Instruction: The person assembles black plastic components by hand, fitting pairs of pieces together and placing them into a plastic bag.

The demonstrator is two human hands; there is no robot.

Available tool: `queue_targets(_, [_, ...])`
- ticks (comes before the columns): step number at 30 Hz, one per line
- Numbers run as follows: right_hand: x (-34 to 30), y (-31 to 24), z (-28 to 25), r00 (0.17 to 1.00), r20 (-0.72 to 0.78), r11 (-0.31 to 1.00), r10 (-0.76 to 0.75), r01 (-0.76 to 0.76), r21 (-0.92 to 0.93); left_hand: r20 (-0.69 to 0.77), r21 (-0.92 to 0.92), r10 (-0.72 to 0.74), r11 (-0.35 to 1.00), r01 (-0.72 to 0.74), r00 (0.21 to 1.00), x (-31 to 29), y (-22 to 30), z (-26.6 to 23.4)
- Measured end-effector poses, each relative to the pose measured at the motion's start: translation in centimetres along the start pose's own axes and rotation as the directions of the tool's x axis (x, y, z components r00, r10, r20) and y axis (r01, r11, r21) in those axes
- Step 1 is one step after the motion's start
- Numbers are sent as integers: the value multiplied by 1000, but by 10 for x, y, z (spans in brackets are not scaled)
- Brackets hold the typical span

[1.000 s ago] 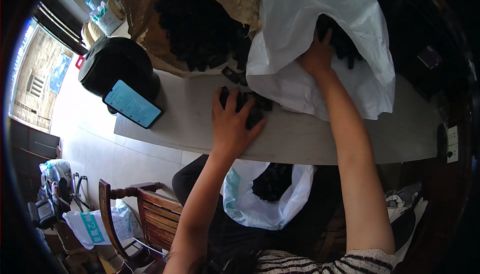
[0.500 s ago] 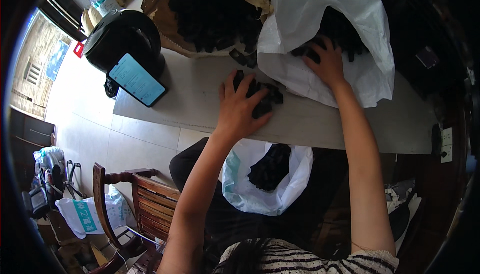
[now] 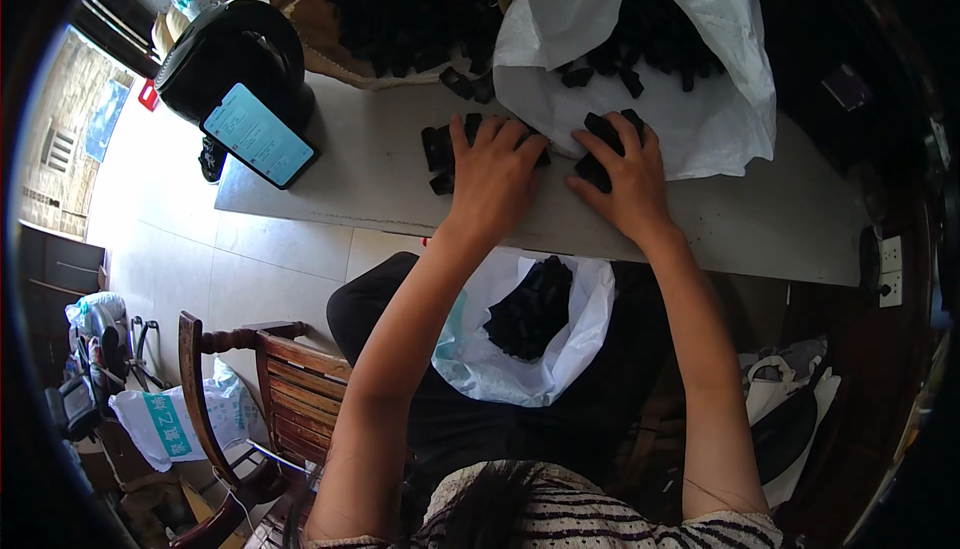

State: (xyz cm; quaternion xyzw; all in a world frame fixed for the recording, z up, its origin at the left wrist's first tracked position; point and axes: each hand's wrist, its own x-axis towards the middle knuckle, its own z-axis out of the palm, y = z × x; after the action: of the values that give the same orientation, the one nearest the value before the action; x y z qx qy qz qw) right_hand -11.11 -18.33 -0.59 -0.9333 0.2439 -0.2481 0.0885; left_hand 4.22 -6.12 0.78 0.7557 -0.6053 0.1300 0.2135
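My left hand is palm down on the table over small black plastic pieces, its fingers a little apart. Some pieces lie beside its fingers, and others are partly hidden under it. My right hand is cupped over a few more black pieces, just outside the mouth of a white woven bag. Inside that bag lies a heap of the same pieces. Below the table edge, at my lap, a white bag stands open with black pieces in it.
A brown sack full of black pieces stands at the far side of the table. To the left, a phone leans against a black rounded appliance. A wooden chair is at lower left; wall sockets are at right.
My right hand has come out of the white woven bag onto the table, bringing black pieces under its fingers. My left hand has shifted slightly right and farther away, its fingers less spread.
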Motion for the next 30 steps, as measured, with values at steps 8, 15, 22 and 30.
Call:
queue_targets(8, [2, 20, -40, 965, -262, 937, 26, 68, 342, -157, -493, -93, 870, 3, 983, 6, 2, -31])
queue_targets(15, [-34, 4, -38, 991, -133, 994, 17, -2, 111, 134, -832, -323, 477, 283, 937, -72, 32, -38])
queue_targets(22, [-46, -7, -31, 996, -46, 997, 78, -77, 31, 250, -878, -316, 324, 352, 915, -107, 41, -36])
queue_targets(30, [-59, -13, -31, 999, -14, 985, 52, -49, 164, 345, -872, -338, 229, 432, 876, -115, 46, -28])
